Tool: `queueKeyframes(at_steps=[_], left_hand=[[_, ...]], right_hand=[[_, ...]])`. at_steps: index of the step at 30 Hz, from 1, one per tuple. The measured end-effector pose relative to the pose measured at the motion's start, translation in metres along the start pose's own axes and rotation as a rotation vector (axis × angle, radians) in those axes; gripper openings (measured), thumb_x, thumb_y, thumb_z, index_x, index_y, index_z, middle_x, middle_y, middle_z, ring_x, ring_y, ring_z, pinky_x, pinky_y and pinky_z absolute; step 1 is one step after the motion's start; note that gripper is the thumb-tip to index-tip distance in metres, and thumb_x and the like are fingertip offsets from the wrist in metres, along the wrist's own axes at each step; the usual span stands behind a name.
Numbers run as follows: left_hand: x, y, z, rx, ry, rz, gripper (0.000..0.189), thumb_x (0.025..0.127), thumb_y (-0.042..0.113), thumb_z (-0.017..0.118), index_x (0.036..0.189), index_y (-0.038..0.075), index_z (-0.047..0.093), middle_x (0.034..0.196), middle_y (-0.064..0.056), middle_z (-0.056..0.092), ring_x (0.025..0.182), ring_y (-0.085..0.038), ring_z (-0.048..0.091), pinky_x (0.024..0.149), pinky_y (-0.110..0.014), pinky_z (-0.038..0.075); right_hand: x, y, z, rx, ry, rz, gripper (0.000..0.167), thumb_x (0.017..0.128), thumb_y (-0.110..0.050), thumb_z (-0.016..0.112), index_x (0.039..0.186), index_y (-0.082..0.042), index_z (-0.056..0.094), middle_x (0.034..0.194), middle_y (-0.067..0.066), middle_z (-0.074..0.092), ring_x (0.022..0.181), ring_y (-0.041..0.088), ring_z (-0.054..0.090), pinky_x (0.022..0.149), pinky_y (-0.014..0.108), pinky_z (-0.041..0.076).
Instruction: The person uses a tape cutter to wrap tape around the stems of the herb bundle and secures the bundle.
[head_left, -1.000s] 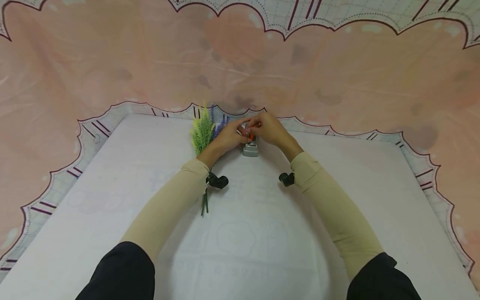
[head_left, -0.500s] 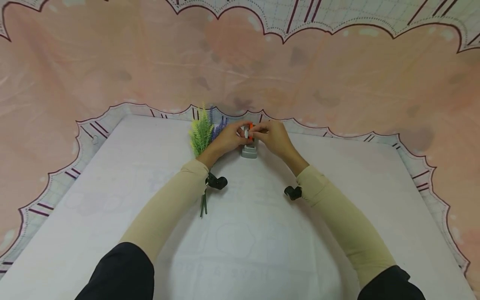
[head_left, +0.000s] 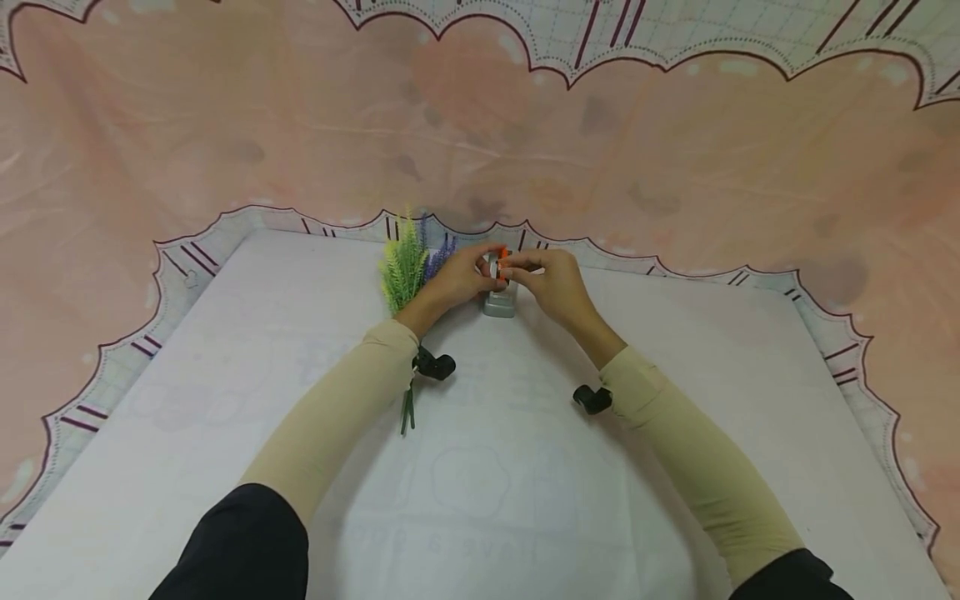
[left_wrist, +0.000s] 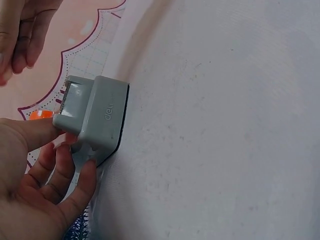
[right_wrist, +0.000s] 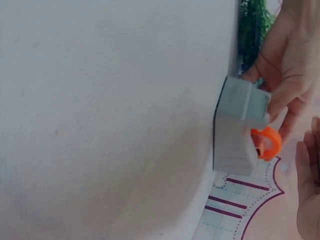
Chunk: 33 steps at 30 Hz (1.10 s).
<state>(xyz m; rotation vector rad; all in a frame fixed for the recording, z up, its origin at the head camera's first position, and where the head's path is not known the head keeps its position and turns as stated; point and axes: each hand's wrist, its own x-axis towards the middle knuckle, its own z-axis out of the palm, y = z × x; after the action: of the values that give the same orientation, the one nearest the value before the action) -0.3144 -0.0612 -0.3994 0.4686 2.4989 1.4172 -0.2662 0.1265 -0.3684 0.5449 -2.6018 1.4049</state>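
A grey tape dispenser (head_left: 499, 307) marked "deli" stands near the far edge of the white tabletop. My left hand (head_left: 459, 275) holds it from the left. In the left wrist view, fingers of that hand lie against the dispenser (left_wrist: 107, 112). An orange ring-like part (right_wrist: 273, 142) shows beside its body in the right wrist view. My right hand (head_left: 558, 290) is at the dispenser's right, thumb and index fingertips close together in front of the orange part. I cannot tell whether those tips pinch anything. In the left wrist view, its fingers (left_wrist: 32, 42) hang extended, apart from the dispenser.
Yellow-green sprigs (head_left: 401, 271) and purple sprigs (head_left: 441, 258) lie left of the dispenser, partly behind the left hand, their stems (head_left: 407, 408) toward the front. A scalloped cloth border (head_left: 360, 229) shows around the white tabletop (head_left: 480, 467).
My right hand has drawn back to the right and slightly toward me, uncovering more of the orange part. My left hand stays almost still on the tape dispenser.
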Motion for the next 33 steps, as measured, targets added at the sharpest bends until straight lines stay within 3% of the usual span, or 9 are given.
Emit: queueKeyframes(at_steps=[5,8,13,16,19,22,25,27,33], left_hand=[[0.0013,-0.0011,0.0005,0.041,0.010,0.024,0.072,0.091,0.016,0.078,0.154,0.019,0.045,0.090,-0.007,0.056,0.067,-0.016,0.053,0.059,-0.028,0.049],[0.0019,-0.0023,0.0004,0.055,0.015,0.032,0.070,0.091,0.015,0.078,0.154,0.018,0.046,0.089,-0.007,0.056,0.067,-0.016,0.052,0.059,-0.027,0.049],[0.0025,-0.0033,0.0004,0.042,0.007,0.027,0.069,0.092,0.016,0.077,0.154,0.019,0.046,0.090,-0.007,0.055,0.067,-0.015,0.051,0.059,-0.027,0.048],[0.0023,-0.0028,0.0004,0.027,0.007,0.026,0.069,0.092,0.017,0.077,0.153,0.019,0.047,0.090,-0.007,0.055,0.067,-0.016,0.052,0.059,-0.028,0.048],[0.0009,-0.0016,0.0002,0.026,0.013,0.028,0.067,0.092,0.014,0.077,0.152,0.020,0.049,0.089,-0.007,0.055,0.067,-0.017,0.051,0.059,-0.028,0.048],[-0.0005,-0.0007,0.0004,0.026,0.016,0.025,0.063,0.092,0.011,0.076,0.150,0.020,0.051,0.089,-0.007,0.055,0.069,-0.017,0.050,0.060,-0.027,0.047],[-0.0010,0.0001,0.0005,0.039,0.013,0.029,0.064,0.092,0.011,0.075,0.151,0.020,0.050,0.090,-0.007,0.055,0.068,-0.016,0.050,0.060,-0.027,0.046],[-0.0008,0.0006,0.0006,0.054,0.009,0.036,0.065,0.093,0.012,0.075,0.152,0.020,0.049,0.090,-0.007,0.056,0.067,-0.016,0.051,0.059,-0.027,0.046],[-0.0003,0.0008,-0.0006,0.084,0.008,0.043,0.067,0.094,0.014,0.074,0.154,0.018,0.045,0.092,-0.008,0.056,0.068,-0.015,0.050,0.060,-0.027,0.045]], right_hand=[[-0.0036,-0.0046,-0.0018,0.050,-0.043,0.008,0.011,0.092,-0.011,0.074,0.100,-0.007,0.079,0.108,0.007,0.075,0.107,0.020,0.067,0.092,0.036,0.056],[-0.0057,-0.0052,-0.0014,0.068,-0.057,-0.035,0.009,0.090,-0.009,0.075,0.098,-0.005,0.078,0.121,0.009,0.068,0.117,0.023,0.062,0.100,0.037,0.053],[-0.0087,-0.0044,-0.0017,0.002,-0.051,-0.101,0.009,0.090,-0.010,0.075,0.097,-0.007,0.079,0.122,0.008,0.068,0.120,0.023,0.060,0.107,0.040,0.046],[-0.0099,-0.0043,-0.0033,0.003,-0.055,-0.096,0.017,0.094,-0.010,0.071,0.110,-0.008,0.078,0.111,0.009,0.075,0.112,0.022,0.066,0.102,0.040,0.051],[-0.0097,-0.0037,-0.0050,0.002,-0.063,-0.073,0.030,0.099,-0.010,0.065,0.128,-0.015,0.073,0.105,0.008,0.076,0.101,0.023,0.069,0.085,0.035,0.054],[-0.0086,-0.0032,-0.0051,0.012,-0.070,-0.037,0.038,0.102,-0.010,0.061,0.138,-0.020,0.066,0.096,0.007,0.076,0.093,0.027,0.069,0.068,0.030,0.046],[-0.0071,-0.0029,-0.0040,0.036,-0.071,-0.014,0.036,0.101,-0.008,0.061,0.136,-0.015,0.066,0.091,0.008,0.076,0.089,0.034,0.069,0.064,0.031,0.041],[-0.0066,-0.0037,-0.0032,0.041,-0.074,0.004,0.033,0.099,-0.009,0.066,0.131,-0.010,0.068,0.090,0.010,0.076,0.093,0.033,0.071,0.068,0.030,0.045],[-0.0062,-0.0057,-0.0017,0.005,-0.095,0.036,0.030,0.091,-0.021,0.077,0.116,-0.004,0.076,0.097,0.008,0.077,0.094,0.023,0.071,0.073,0.032,0.053]])
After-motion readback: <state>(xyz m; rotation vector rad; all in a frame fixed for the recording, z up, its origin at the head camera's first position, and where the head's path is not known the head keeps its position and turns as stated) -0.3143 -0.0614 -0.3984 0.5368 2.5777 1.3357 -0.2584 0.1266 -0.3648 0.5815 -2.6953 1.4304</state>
